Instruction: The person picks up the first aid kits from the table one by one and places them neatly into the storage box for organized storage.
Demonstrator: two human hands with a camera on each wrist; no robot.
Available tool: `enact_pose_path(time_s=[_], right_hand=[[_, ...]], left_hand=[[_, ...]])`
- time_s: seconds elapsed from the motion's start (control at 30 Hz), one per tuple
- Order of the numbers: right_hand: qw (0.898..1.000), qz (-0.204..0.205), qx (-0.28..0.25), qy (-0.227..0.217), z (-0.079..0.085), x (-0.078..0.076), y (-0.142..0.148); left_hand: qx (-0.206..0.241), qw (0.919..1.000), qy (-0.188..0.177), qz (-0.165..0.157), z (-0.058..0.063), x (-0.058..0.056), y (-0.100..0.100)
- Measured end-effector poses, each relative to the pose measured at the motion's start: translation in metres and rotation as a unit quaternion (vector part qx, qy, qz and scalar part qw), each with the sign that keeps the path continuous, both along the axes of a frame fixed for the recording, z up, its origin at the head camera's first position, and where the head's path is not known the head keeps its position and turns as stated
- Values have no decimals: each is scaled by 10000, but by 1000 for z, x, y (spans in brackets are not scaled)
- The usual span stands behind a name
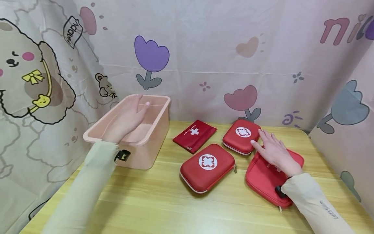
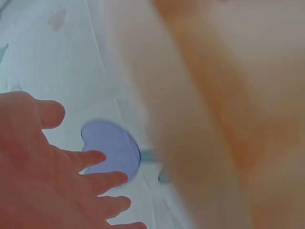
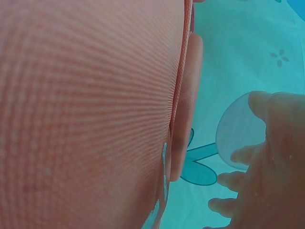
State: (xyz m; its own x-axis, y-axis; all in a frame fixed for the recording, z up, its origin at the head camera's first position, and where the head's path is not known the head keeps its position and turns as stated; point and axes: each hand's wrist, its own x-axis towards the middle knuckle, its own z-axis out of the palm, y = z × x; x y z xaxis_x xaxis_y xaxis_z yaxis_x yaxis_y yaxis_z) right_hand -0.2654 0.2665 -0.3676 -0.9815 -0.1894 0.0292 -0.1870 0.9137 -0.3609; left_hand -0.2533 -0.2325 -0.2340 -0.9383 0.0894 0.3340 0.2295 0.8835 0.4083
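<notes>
In the head view my left hand (image 1: 125, 118) is over the pink plastic bin (image 1: 156, 138), fingers extended and holding nothing. The left wrist view shows that hand (image 2: 57, 176) with its fingers spread beside the blurred bin wall (image 2: 162, 124). My right hand (image 1: 277, 154) is above the soft red zip pouch (image 1: 263, 180) at the right, its fingers straight and pointing toward the small red first aid case (image 1: 236, 141). Whether it touches the pouch is unclear. In the right wrist view the pouch's fabric (image 3: 90, 114) fills the left side, with the hand (image 3: 267, 181) at the right.
A larger red zip case (image 1: 193, 170) lies on the wooden table (image 1: 163, 201) near the middle. Behind it is a flat dark-red first aid pouch (image 1: 187, 136), next to the bin. A patterned curtain (image 1: 198, 42) hangs around the table's back and sides.
</notes>
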Motion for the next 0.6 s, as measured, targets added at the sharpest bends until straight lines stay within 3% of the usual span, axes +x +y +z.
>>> enact_pose_path(time_s=[0.27,0.6], right_hand=[[10000,-39,-26,-43,1,6,3],[10000,-80,43,25,0,13,11]], left_hand=[[37,9982,-186,572,10,1,-52],[-168,9929,-714,934,-11,0,-118]])
